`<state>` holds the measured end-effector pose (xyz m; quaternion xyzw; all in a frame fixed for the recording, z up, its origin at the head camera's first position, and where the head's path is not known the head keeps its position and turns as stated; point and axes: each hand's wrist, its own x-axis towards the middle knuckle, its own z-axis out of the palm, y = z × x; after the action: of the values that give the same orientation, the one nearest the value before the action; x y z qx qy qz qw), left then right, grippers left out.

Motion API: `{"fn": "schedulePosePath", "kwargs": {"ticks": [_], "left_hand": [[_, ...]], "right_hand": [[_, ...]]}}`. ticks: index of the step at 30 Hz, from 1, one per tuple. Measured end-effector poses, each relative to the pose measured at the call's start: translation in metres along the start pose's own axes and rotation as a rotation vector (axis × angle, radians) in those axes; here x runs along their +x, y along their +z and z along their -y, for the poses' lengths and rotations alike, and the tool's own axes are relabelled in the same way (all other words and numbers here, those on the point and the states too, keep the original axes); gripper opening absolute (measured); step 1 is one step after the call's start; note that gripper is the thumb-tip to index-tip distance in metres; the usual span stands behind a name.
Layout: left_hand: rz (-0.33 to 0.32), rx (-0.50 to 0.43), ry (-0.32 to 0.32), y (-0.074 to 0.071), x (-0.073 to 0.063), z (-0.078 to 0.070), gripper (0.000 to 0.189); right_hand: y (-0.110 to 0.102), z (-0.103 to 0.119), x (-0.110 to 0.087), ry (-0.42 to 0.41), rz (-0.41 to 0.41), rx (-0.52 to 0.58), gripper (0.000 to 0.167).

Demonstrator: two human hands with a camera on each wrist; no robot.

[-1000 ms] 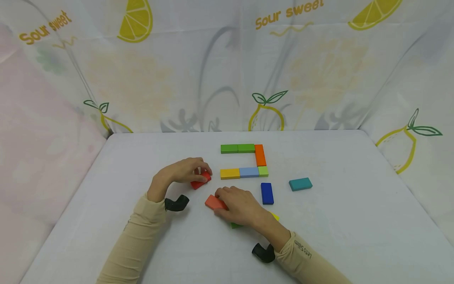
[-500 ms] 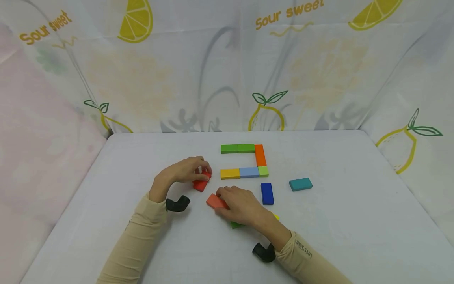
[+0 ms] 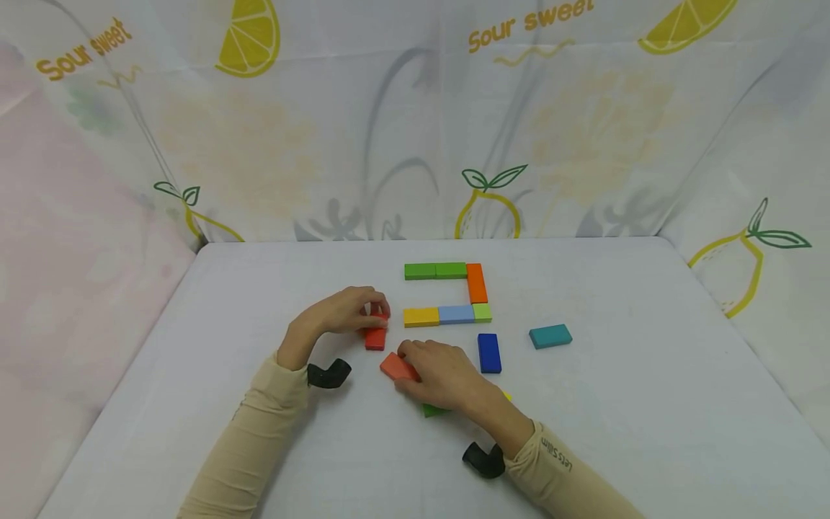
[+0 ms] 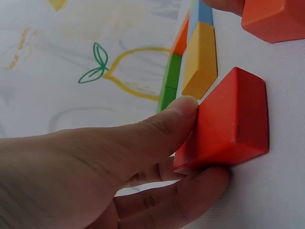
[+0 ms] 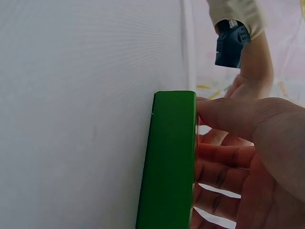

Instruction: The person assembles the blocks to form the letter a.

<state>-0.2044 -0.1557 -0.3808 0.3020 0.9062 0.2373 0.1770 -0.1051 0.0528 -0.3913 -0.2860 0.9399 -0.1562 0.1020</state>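
Observation:
My left hand (image 3: 340, 311) pinches a red block (image 3: 375, 339), thumb on one side and fingers on the other. In the left wrist view this red block (image 4: 248, 114) sits on the white cloth, its corner near the end of the yellow-orange block (image 4: 201, 59). To the right, my right hand (image 3: 441, 371) holds a coral block (image 3: 397, 366) between thumb and fingers; the palm side is hidden from above. Under that hand a green block (image 3: 434, 410) partly shows, filling the middle of the right wrist view. A yellow block (image 3: 507, 396) peeks out beside the right wrist.
Two green blocks (image 3: 436, 271), an orange block (image 3: 476, 283), a light green block (image 3: 482, 313), a light blue block (image 3: 457, 314) and the yellow-orange block form an angular outline open at the left. A dark blue block (image 3: 489, 353) and a teal block (image 3: 550, 336) lie apart at the right.
The left hand has turned the red block from a slant to nearly straight front to back, shifting it slightly right. The right hand with the coral block has drifted slightly right.

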Motion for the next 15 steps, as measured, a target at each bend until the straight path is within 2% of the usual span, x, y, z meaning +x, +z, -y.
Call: {"fn": "schedulePosePath", "kwargs": {"ticks": [15], "left_hand": [[-0.031,-0.018,-0.050,0.0087,0.0081,0.0001,0.016]], "right_hand": [[-0.0008,-0.0016,0.0006,0.019,0.010,0.001,0.034]]}}
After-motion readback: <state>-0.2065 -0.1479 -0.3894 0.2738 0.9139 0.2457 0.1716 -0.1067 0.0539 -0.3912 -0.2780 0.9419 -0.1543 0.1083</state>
